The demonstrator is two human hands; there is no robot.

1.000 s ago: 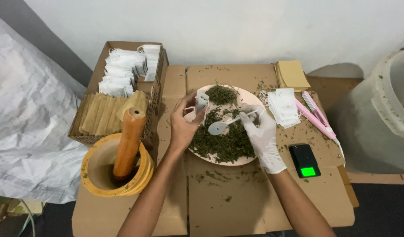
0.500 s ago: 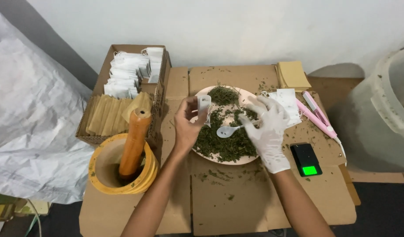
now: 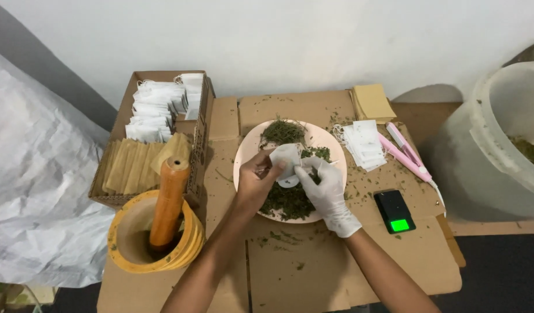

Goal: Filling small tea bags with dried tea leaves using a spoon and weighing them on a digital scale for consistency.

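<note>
Head view: bare left hand (image 3: 254,184) and gloved right hand (image 3: 325,186) together pinch a white sachet (image 3: 285,156), upright between them, over the herb plate (image 3: 330,139).

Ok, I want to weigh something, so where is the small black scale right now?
In the head view the small black scale lies on the cardboard surface on the person's right, just right of the pink plate of dried herbs and below the pink tool.
</note>
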